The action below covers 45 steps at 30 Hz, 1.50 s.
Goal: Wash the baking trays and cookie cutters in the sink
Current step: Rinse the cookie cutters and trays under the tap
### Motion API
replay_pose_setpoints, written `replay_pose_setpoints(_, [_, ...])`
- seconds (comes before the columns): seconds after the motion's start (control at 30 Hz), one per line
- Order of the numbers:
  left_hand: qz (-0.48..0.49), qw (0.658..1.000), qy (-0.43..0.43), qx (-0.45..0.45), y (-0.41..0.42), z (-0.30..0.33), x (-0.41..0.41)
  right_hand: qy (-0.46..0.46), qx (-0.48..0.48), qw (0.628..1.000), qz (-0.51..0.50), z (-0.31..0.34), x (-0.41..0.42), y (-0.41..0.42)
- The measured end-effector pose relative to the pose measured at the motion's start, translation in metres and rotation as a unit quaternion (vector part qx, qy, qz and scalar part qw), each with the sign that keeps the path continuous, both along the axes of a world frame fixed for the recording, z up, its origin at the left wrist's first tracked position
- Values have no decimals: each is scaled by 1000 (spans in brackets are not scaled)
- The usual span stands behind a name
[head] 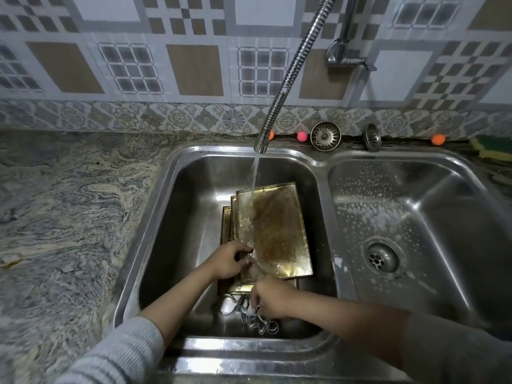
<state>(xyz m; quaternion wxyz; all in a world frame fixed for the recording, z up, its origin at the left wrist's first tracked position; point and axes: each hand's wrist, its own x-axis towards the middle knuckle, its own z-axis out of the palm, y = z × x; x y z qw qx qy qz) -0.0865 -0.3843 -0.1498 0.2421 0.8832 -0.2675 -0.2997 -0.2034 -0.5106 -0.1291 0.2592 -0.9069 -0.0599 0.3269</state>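
Both forearms bare, sleeves pushed up, reaching forward and inward. Left hand (228, 260) palm down, fingers curled. Right hand (270, 297) lower, fingers bent, apparently pinching; grip unclear.

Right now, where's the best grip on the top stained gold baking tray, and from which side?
Pinch the raised near rim of the top stained gold baking tray from the person's side. It lies tilted on the stack with that bottom edge exposed; the faucet stream strikes the far end.
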Motion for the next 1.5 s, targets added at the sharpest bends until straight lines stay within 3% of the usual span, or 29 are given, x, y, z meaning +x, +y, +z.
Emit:
replay_pose_setpoints(0.1, [33, 999, 25, -32, 3, 2, 2, -3, 27, 999, -41, 3, 9, -5])
replay_pose_setpoints(0.23, [95, 988, 44, -113, 7, 13, 13, -9, 151, 966, -210, 26, 36, -33])
replay_pose_setpoints(0.33, [220, 941, 107, -234, 1, 40, 21, -48, 232, 905, -353, 50, 62, -53])
replay_pose_setpoints(0.43, [296, 893, 176, -292, -12, 71, 25, -124, 269, 852, -431, 67, 87, -61])
replay_pose_setpoints(0.57, [332, 866, 236, -290, -30, 93, 31, -198, 305, 820, -442, 72, 104, -61])
replay_pose_setpoints(0.67, [359, 840, 266, -307, -39, 101, 37, -266, 294, 823, -408, 65, 108, -62])
replay_pose_setpoints(0.83, [412, 826, 224, -314, -58, 105, 37, -311, 305, 813, -385, 57, 106, -60])
replay_pose_setpoints(0.97, [430, 834, 154, -311, -62, 100, 36, -296, 360, 782, -413, 55, 106, -62])
replay_pose_setpoints(1.2, [391, 849, 141, -327, -47, 99, 38, -252, 402, 759, -447, 59, 109, -52])
replay_pose_setpoints(1.37, [432, 811, 170, -355, -41, 110, 31, -211, 425, 744, -470, 64, 111, -38])
replay_pose_setpoints(1.5, [449, 799, 174, -360, -38, 112, 30, -207, 413, 756, -463, 70, 109, -36])
